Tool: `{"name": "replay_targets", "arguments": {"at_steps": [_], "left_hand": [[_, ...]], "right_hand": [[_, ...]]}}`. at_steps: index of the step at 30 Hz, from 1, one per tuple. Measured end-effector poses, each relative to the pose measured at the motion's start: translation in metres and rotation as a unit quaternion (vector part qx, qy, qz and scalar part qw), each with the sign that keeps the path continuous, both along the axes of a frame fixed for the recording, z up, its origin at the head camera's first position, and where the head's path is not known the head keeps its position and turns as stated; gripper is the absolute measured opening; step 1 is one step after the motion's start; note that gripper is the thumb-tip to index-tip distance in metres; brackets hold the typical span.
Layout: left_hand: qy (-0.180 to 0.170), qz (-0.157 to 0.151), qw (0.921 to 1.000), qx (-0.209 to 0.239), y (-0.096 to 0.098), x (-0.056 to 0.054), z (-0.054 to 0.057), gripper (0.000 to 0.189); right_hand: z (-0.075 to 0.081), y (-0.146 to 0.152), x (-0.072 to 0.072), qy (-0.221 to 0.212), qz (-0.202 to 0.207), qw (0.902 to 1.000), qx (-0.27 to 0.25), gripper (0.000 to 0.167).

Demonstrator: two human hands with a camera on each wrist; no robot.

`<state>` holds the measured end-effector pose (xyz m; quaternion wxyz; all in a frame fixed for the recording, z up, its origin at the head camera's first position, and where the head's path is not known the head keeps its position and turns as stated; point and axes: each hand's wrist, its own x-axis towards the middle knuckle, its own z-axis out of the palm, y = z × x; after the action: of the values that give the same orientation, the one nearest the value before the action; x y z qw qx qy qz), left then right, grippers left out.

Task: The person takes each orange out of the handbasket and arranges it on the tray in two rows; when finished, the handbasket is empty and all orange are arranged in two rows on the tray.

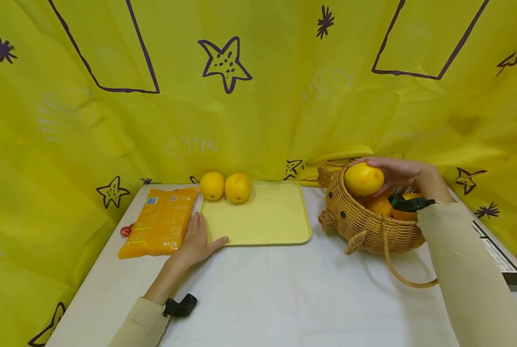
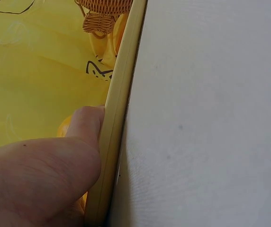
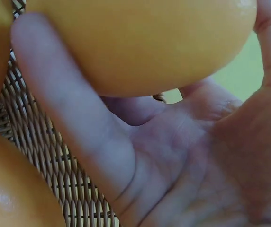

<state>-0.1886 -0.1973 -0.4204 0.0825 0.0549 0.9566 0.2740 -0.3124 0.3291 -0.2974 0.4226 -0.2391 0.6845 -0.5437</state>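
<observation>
My right hand holds an orange at the upper rim of a pig-shaped wicker basket. In the right wrist view the fingers curve round the smooth orange. More oranges lie inside the basket, partly hidden by the wrist. My left hand rests at the front left corner of a pale yellow tray, fingers along its left side and thumb at the front edge. Two oranges sit side by side at the tray's back left corner.
An orange plastic packet lies left of the tray, beside a small red wrapped item. The basket's handle hangs down toward the front. A dark-edged box is at the right table edge. A yellow patterned cloth hangs behind.
</observation>
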Motion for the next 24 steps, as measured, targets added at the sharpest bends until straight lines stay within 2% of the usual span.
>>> {"name": "replay_targets", "arguments": {"at_steps": [5,8,13,17,20,24], "left_hand": [[-0.002,0.0,1.0,0.008,0.0001,0.0006,0.0023,0.112],[-0.002,0.001,1.0,0.007,-0.0009,0.0006,0.0015,0.112],[0.004,-0.002,1.0,0.005,-0.0029,-0.0006,-0.0019,0.112],[-0.002,0.0,1.0,0.003,-0.0044,-0.0012,-0.004,0.113],[0.007,-0.001,1.0,0.006,-0.0051,-0.0027,-0.0047,0.113],[0.011,-0.005,0.9999,0.007,-0.004,-0.0038,-0.0047,0.112]], "right_hand": [[0.0039,0.0014,-0.0023,0.026,0.004,0.9997,0.004,0.045],[0.0051,0.0007,-0.0031,0.028,0.013,0.9995,-0.011,0.046],[0.0049,0.0005,-0.0025,0.003,0.02,0.9976,-0.067,0.049],[0.0031,0.0004,-0.0031,-0.022,0.026,0.9932,-0.111,0.05],[0.0018,0.0015,-0.0036,-0.029,0.034,0.9892,-0.14,0.05],[0.0012,0.0037,-0.0031,-0.037,0.02,0.9858,-0.163,0.049]]}}
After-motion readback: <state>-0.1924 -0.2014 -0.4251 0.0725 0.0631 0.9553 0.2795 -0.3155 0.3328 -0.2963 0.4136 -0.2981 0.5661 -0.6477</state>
